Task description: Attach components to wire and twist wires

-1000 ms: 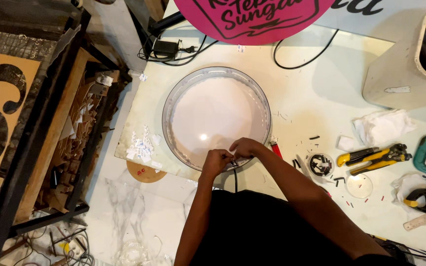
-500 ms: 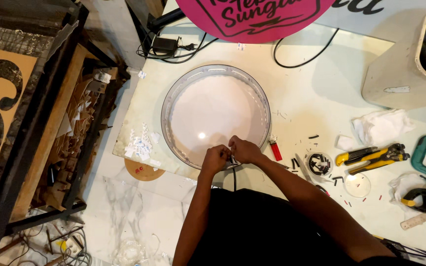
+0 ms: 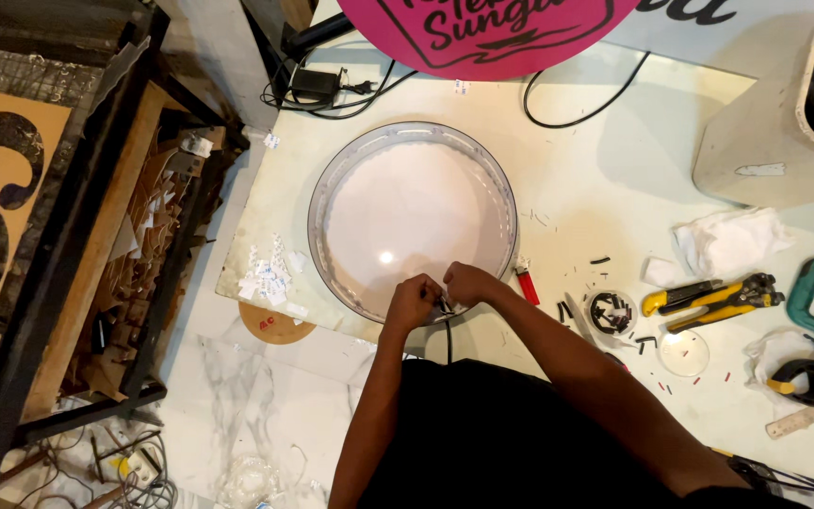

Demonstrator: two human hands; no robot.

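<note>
Wiring at the near rim of the round translucent cover point(image 3: 414, 219) seems the step in hand: my left hand point(image 3: 414, 303) and right hand point(image 3: 468, 283) pinch a thin black wire point(image 3: 447, 335) there. Next, I judge, comes fine fingertip control. The pale worktop point(image 3: 577, 179) carries a red lighter point(image 3: 527, 282) and yellow-handled pliers point(image 3: 708, 297) to the right.

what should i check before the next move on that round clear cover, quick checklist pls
1. Both hands at the near rim: left hand and right hand meet there, ok.
2. Round clear cover lying flat on the table: ok.
3. Black cable at the fingers: seated or not, cannot tell.
4. Red lighter right beside the rim: not ok.
5. Yellow cutters apart from the hands: ok.
</note>
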